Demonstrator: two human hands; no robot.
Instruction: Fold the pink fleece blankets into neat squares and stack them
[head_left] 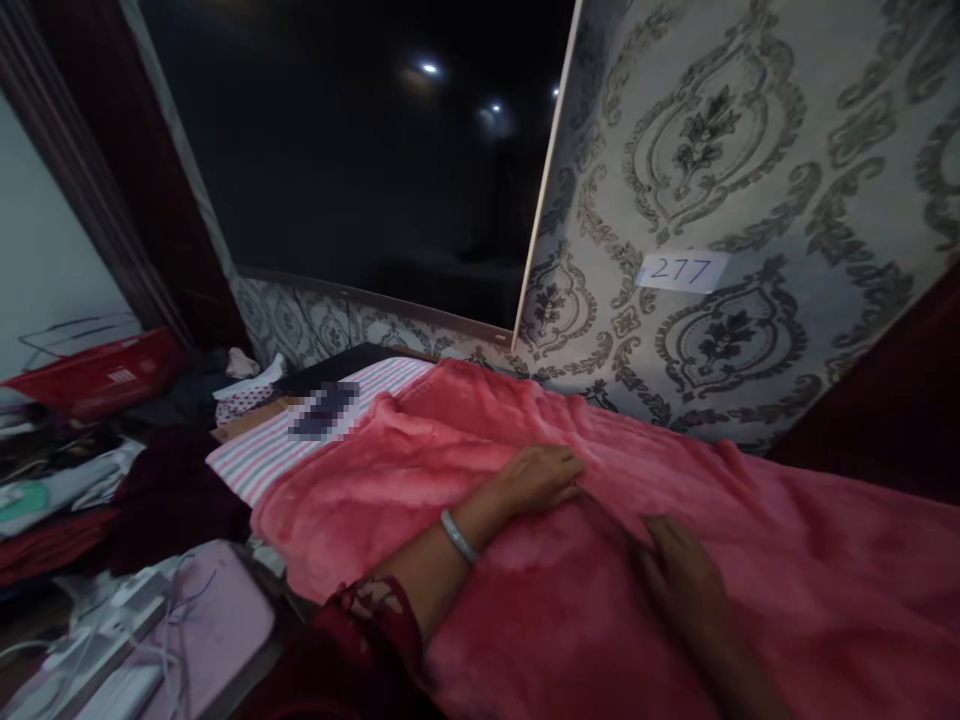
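Observation:
A pink-red plush blanket spreads over a long surface, its pile rumpled into soft folds. My left hand, with a silver bangle at the wrist, is closed on a fold near the blanket's middle. To the right and closer to me, my right hand pinches the same fabric, slightly smeared by motion. Between the two hands a dark crease runs in a line. Under the blanket's left end shows a striped white, pink and grey cloth, with a dark, pixelated item lying on it.
A large dark screen stands behind, beside patterned wallpaper bearing a "277" label. On the left are a red bag, heaped clothes and a pale pink board with power strips and cables.

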